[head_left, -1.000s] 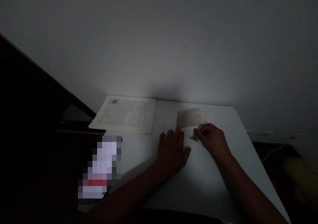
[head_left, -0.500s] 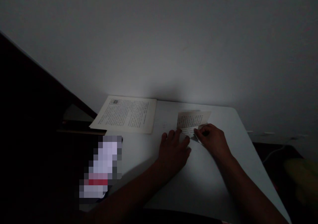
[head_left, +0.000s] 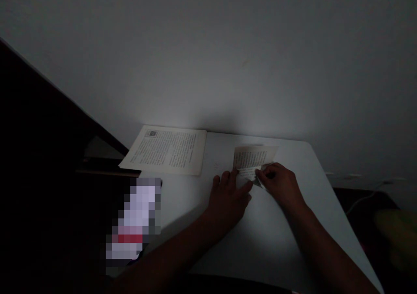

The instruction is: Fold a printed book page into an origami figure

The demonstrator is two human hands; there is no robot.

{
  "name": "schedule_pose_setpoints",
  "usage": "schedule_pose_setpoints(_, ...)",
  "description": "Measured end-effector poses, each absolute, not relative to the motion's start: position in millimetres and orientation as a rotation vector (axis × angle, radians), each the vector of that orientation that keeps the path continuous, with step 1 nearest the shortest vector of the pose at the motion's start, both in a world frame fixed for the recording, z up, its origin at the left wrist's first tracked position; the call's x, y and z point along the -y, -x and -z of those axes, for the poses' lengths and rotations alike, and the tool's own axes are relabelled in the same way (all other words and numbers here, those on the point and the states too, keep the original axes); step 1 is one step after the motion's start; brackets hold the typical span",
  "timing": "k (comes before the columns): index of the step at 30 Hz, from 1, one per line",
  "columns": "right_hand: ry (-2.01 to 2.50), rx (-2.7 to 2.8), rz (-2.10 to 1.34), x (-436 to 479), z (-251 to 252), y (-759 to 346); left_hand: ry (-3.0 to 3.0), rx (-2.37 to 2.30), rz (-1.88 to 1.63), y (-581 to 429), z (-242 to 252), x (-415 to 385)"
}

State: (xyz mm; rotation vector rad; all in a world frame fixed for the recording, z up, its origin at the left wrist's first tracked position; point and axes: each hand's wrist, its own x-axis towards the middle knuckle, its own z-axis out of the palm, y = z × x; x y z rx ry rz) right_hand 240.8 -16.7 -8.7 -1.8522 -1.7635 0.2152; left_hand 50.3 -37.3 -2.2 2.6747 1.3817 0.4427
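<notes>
A small printed sheet of paper [head_left: 252,157], partly folded, lies on the white table [head_left: 241,250]. Its near edge is turned over into slanting flaps that meet toward a point. My right hand [head_left: 282,183] pinches the paper's right side between thumb and fingers. Palm down on the table, my left hand [head_left: 230,196] has its fingers spread, and their tips touch the paper's lower left edge. Part of the paper's right corner is hidden behind my right fingers.
A stack of printed sheets [head_left: 169,150] sits at the table's back left. In front of it, at the left edge, is a blurred-out phone-like object [head_left: 140,216]. A grey wall [head_left: 208,59] rises behind the table. A white cable [head_left: 365,198] runs at the right.
My left thumb has shifted slightly right along the paper's near edge. My right hand keeps its pinch. The whole view has moved a little.
</notes>
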Motion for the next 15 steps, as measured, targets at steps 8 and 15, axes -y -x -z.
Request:
schedule_pose_setpoints(8,1.852,1.782,-0.212,16.9,7.0,-240.9,-2.684,-1.378,-0.439,-50.4,1.6,36.3)
schedule_pose_setpoints(15,1.836,1.776,-0.230,16.5,7.1,-241.3,-2.672,-1.378,-0.430,-49.9,0.9,37.5)
